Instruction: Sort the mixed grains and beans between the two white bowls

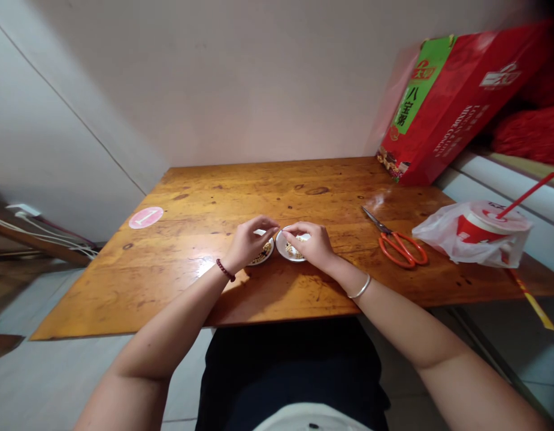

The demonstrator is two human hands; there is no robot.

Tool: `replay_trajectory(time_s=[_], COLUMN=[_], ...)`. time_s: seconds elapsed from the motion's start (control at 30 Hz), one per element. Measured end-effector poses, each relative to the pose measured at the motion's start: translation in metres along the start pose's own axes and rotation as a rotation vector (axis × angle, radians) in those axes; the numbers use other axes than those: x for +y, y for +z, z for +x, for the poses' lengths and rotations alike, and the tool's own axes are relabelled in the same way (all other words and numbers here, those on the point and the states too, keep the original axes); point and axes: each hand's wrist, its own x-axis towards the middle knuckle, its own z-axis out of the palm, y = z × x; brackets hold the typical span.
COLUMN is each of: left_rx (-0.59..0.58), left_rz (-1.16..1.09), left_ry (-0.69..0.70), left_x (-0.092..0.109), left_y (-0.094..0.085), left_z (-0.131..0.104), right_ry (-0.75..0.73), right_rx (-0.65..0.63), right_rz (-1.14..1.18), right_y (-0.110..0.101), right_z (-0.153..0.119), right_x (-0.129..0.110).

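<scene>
Two small white bowls stand side by side near the front of the wooden table. The left bowl [268,258] has small beige and dark round pieces in it and is partly covered by my left hand [250,240]. In the right bowl [282,250] lie more beige pieces [294,246], partly behind my right hand [316,239]. Both hands are closed in a pinch, with fingertips almost meeting above the gap between the bowls. Whatever sits between the fingertips is too small to make out.
Orange-handled scissors [401,248] lie to the right. Beyond them, a red and white cup [483,224] with a straw stands in a plastic bag [442,230]. A red carton [460,102] is at the back right. A round pink sticker [145,218] marks the table's left side.
</scene>
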Motion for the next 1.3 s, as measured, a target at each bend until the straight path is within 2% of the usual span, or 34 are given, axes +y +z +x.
replay_trajectory(time_s=[0.67,1.3], left_rx=[0.014,-0.017], left_rz=[-0.085,-0.040], left_ry=[-0.029,-0.053], left_x=[0.007,0.006], left_y=[-0.001,0.000], left_z=[0.002,0.001], right_ry=[-0.032,-0.016], right_rx=[0.019,-0.008], right_rz=[-0.009,-0.042], right_y=[-0.001,-0.002], right_z=[0.000,-0.001], right_x=[0.000,0.001])
